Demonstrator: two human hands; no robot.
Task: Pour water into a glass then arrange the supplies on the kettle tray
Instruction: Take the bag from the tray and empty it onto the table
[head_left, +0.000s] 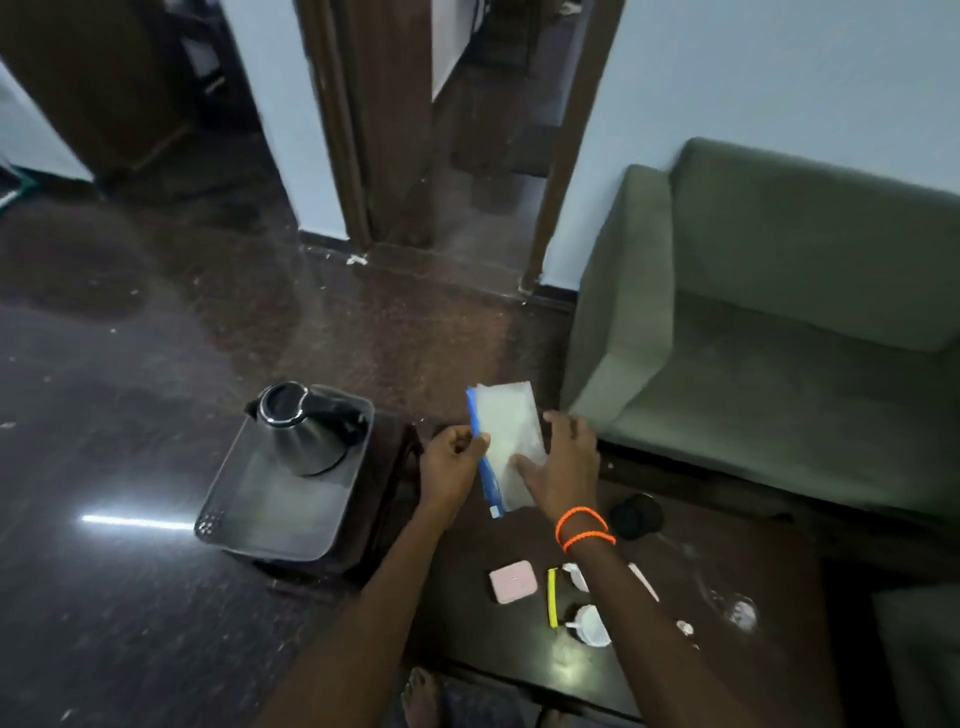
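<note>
In the middle of the frame, the left hand (451, 464) pinches the blue zip edge of a clear zip bag (506, 441), and the right hand (563, 464) lies with spread fingers on it. The kettle (306, 428) stands on the grey tray (270, 512) at the left, and 2 white cups (589, 621) are on the dark bench (519, 649) at the bottom.

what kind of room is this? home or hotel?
Probably a hotel or guest room, though a home lounge is possible. Clues: a kettle on a dark serving tray, white cups on a low dark table, and a green sofa by the wall.
</note>
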